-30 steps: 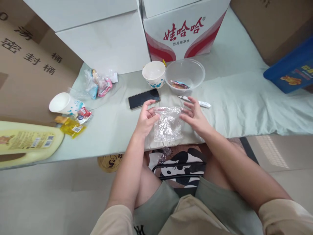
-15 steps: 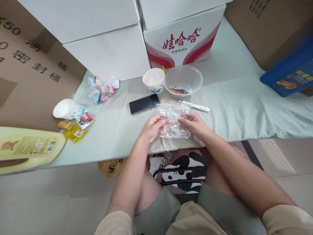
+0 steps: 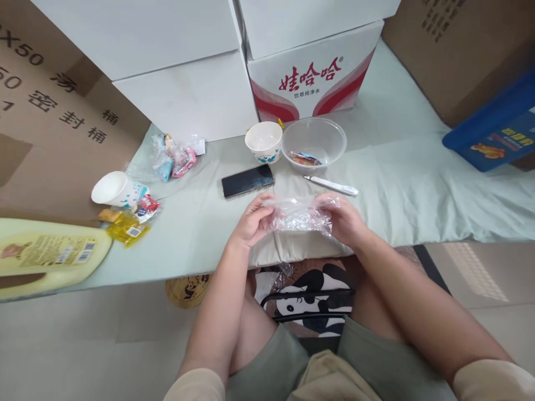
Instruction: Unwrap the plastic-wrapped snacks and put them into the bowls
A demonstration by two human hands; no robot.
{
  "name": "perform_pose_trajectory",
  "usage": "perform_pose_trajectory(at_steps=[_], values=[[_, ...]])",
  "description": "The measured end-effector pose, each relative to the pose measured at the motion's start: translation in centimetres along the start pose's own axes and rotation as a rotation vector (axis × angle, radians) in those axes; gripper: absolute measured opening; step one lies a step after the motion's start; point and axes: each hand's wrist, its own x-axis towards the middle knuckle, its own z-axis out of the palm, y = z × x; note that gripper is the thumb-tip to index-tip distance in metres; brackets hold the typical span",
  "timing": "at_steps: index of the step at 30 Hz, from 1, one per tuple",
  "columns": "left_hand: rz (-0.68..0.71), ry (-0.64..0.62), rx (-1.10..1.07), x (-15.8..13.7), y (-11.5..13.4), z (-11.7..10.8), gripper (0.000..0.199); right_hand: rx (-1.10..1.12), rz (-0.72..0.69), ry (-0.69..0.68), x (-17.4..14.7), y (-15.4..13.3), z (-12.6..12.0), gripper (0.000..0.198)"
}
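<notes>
The left hand [image 3: 253,219] and right hand [image 3: 343,220] pinch opposite sides of a crinkled clear plastic bag [image 3: 298,216] over pale green cloth [image 3: 196,223]. From it, a flat black phone [image 3: 248,181] lies at ten o'clock, a slim white pen-shaped tool [image 3: 332,185] at one, a round translucent plastic bowl [image 3: 328,136] at twelve.

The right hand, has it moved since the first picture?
Yes: the right hand moved toward the wearer, clear of the white pen-like tool it overlapped.
</notes>
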Motion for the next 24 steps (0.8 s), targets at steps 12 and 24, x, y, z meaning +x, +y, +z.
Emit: perform_pose_trajectory(at_steps=[12,24], values=[[0.354,0.252,0.305,1.6,-1.1,0.2,0.036,-0.195,-0.052,0.207,0.9,1.3,-0.4,0.070],[0.329,-0.047,0.352,2.5,-3.6,3.6,0.072,-0.315,-0.240,-0.060,0.7,1.5,1.1,0.030]])
